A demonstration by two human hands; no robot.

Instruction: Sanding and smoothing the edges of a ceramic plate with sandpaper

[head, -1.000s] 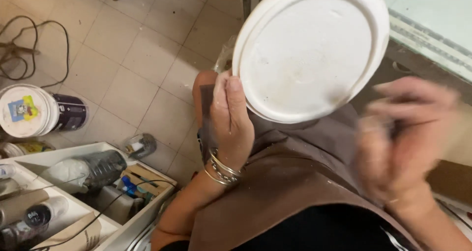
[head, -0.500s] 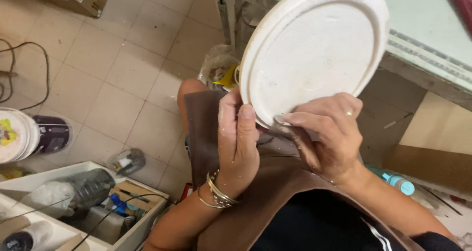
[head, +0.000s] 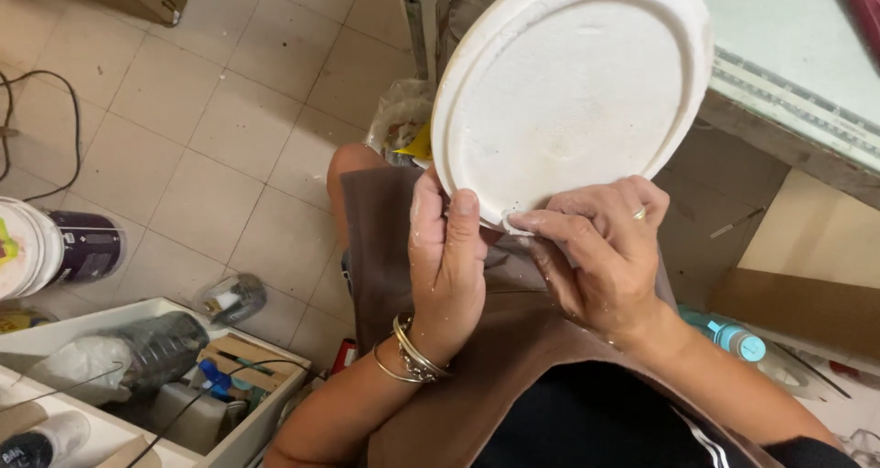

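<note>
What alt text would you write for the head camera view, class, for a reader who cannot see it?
Both hands hold a white oval plate upright over a brown apron: the left hand, bangles at the wrist, grips its lower edge, and the right hand pinches the rim beside it. Below lie a tiled floor and a white crate of supplies.

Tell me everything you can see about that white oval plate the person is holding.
The white oval plate looks like unglazed clay or plaster, matte and chalky, with a raised rim around a flat, faintly speckled centre. It is held up tilted over the person's lap, its face towards the camera. The left hand grips its lower edge, and the right hand fingers press the rim beside it.
</note>
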